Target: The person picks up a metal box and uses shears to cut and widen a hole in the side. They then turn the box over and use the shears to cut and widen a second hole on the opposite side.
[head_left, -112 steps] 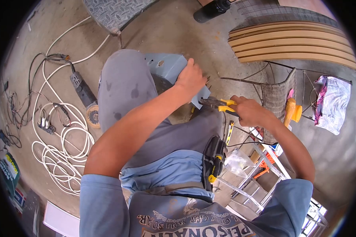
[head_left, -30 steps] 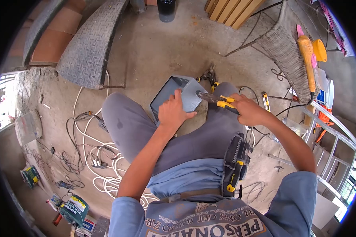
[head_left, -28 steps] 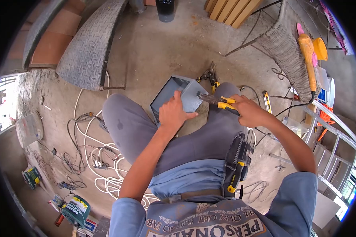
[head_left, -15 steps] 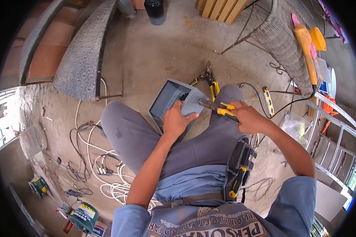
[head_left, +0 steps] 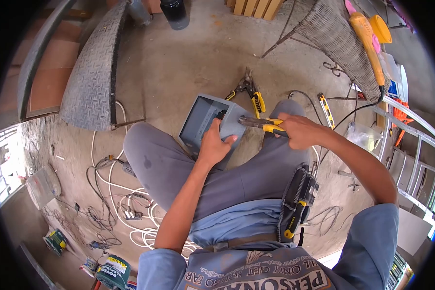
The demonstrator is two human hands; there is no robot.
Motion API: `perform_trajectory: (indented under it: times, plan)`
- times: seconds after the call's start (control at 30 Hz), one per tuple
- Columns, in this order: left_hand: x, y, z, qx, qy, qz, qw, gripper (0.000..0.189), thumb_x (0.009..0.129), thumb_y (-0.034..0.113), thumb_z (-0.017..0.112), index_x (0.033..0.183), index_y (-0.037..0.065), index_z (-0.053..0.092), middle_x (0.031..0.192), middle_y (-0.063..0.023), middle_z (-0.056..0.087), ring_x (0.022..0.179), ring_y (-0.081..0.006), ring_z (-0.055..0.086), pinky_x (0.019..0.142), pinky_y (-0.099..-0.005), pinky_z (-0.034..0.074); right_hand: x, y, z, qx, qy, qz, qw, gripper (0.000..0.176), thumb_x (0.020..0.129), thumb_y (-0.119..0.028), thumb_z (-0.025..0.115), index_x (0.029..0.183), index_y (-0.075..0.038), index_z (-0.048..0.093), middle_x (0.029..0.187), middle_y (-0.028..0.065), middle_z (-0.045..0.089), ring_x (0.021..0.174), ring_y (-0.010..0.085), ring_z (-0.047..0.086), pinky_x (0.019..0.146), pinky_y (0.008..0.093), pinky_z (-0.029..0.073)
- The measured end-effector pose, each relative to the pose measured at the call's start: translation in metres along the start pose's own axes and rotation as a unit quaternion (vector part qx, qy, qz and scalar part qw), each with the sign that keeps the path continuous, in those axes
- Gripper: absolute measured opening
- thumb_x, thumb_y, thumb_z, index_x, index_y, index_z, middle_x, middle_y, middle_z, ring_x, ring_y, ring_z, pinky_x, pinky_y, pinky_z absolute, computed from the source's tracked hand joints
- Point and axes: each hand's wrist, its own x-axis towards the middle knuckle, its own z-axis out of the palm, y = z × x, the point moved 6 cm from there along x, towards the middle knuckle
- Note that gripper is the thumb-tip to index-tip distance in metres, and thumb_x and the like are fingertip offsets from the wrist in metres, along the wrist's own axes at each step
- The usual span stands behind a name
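A grey open-fronted metal box rests tilted between my legs. My left hand grips its near side, with fingertips inside at a small black part and the thumb on the outer wall. Closed round the handles of yellow-and-black pliers, my right hand holds their jaws against the box's right wall. What the jaws grip is too small to tell. On the floor beyond the box lies a second yellow-and-black hand tool, its handles spread.
White cable lies coiled on the floor at the left. A yellow level is on the floor to the right, near a wicker piece and a metal ladder. A tool pouch hangs at my right hip.
The pliers and my right hand have shifted slightly left and up, and the pliers lie more level. The head view has moved a little. Both hands keep their holds.
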Motion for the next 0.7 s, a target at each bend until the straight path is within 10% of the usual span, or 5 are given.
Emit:
perform_trajectory:
  times: [0.37, 0.6, 0.7]
  plan:
    - [-0.005, -0.004, 0.031, 0.044, 0.016, 0.022, 0.999, 0.047, 0.078, 0.015, 0.075, 0.113, 0.000, 0.048, 0.100, -0.0278, 0.064, 0.098, -0.0452, 0.062, 0.082, -0.0480, 0.048, -0.016, -0.041, -0.005, -0.132, -0.015, 0.092, 0.987, 0.022, 0.064, -0.010, 0.063, 0.079, 0.006, 0.067, 0.106, 0.0221, 0.057, 0.080, 0.0409, 0.063, 0.074, 0.0472, 0.052]
    - [0.009, -0.025, 0.005, -0.080, 0.062, 0.016, 0.995, 0.034, 0.081, 0.015, 0.073, 0.104, 0.000, 0.053, 0.091, -0.0180, 0.066, 0.089, -0.0321, 0.065, 0.081, -0.0385, 0.048, -0.038, -0.041, -0.018, -0.079, 0.066, 0.060, 0.993, 0.034, 0.067, -0.003, 0.059, 0.099, 0.006, 0.064, 0.114, 0.0215, 0.053, 0.106, 0.0406, 0.056, 0.093, 0.0422, 0.046]
    - [0.007, -0.031, 0.000, -0.155, 0.079, 0.024, 0.984, 0.031, 0.087, 0.020, 0.070, 0.106, 0.000, 0.056, 0.087, -0.0103, 0.065, 0.082, -0.0230, 0.062, 0.078, -0.0347, 0.047, -0.048, -0.029, -0.014, 0.164, 0.023, 0.092, 0.982, 0.045, 0.066, 0.006, 0.055, 0.111, 0.000, 0.059, 0.117, 0.0153, 0.053, 0.115, 0.0347, 0.052, 0.098, 0.0391, 0.042]
